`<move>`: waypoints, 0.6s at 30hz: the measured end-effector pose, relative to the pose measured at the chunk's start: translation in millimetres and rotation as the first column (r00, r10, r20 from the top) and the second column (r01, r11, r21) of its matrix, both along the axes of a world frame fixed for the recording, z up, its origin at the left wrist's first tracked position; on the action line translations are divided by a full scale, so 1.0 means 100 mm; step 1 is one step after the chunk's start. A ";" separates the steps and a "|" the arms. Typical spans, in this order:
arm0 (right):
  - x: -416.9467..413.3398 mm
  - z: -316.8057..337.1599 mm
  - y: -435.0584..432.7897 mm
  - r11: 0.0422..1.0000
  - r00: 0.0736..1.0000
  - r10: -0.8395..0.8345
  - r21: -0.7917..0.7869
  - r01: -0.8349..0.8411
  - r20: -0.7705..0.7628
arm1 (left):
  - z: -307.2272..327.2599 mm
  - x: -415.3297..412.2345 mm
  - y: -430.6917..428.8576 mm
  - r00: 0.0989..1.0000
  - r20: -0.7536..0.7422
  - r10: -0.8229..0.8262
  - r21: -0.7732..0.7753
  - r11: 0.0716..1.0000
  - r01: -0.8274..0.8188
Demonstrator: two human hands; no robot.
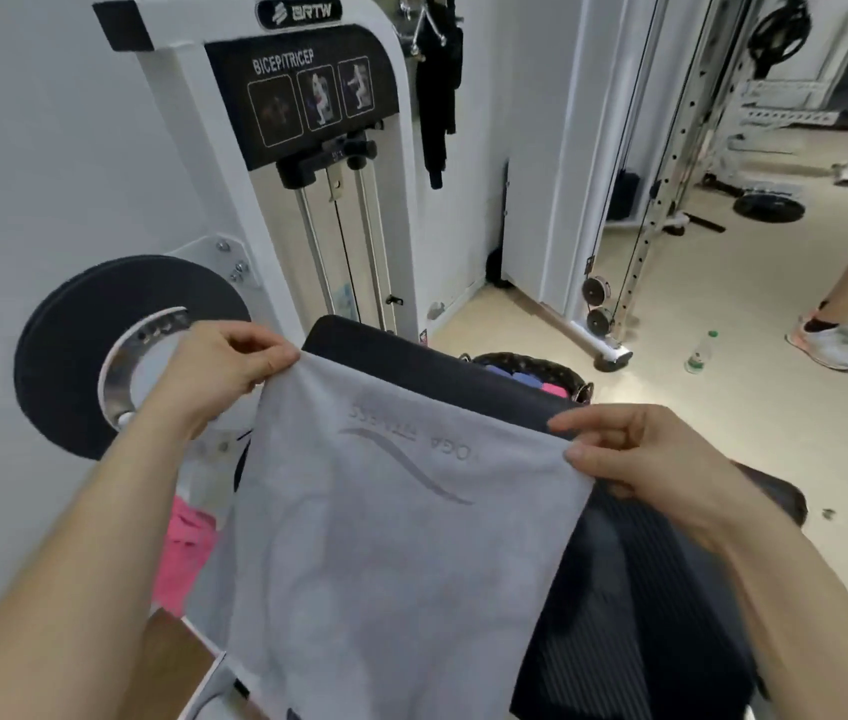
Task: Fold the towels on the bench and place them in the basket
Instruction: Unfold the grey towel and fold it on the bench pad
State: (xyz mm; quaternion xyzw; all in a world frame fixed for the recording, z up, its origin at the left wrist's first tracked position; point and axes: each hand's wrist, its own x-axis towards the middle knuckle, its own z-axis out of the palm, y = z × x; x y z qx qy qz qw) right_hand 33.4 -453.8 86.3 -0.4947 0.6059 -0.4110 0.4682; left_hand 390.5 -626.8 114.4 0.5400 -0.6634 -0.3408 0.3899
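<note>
Grey towel (385, 537) hangs spread over the bench (437, 371); you pinch a top corner in each hand, left hand (224, 366) at 10 o'clock, right hand (640, 459) at 3; its long axis runs 12 to 6, logo end far; folding looks just begun; next, probably bring the corners together; the basket (577, 380) sits at 1 o'clock.

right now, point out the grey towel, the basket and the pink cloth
grey towel (385, 537): head view, middle of the hanging cloth
basket (564, 372): head view, dark woven rim on its right side
pink cloth (185, 553): head view, bunched folds at the lower left
</note>
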 end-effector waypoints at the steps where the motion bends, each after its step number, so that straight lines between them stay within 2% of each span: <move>1: -0.04 -0.13 -0.05 0.997 0.983 -0.062 0.027 0.068 -0.171 | -0.16 -0.10 -0.08 0.998 0.057 -0.028 0.045 0.999 0.025; 2: -0.05 -0.24 -0.09 0.992 0.946 -0.103 0.042 0.121 -0.307 | -0.31 -0.20 -0.16 0.992 0.117 -0.056 0.085 0.995 0.046; 4: -0.05 -0.43 -0.19 0.984 0.868 -0.127 0.046 0.169 -0.480 | -0.58 -0.37 -0.28 0.977 0.200 -0.076 0.125 0.991 0.052; 8: -0.08 -0.59 -0.39 0.975 0.735 -0.153 0.021 0.223 -0.660 | -0.93 -0.57 -0.53 0.982 0.187 -0.005 0.101 0.995 -0.015; 12: -0.12 -0.60 -0.54 0.972 0.675 -0.189 -0.038 0.232 -0.713 | -1.05 -0.71 -0.78 0.981 0.190 0.036 0.057 0.997 -0.047; 18: -0.23 -0.52 -0.67 0.943 0.712 -0.313 -0.114 0.314 -0.629 | -1.03 -0.96 -1.04 0.995 0.076 0.069 0.037 0.997 -0.072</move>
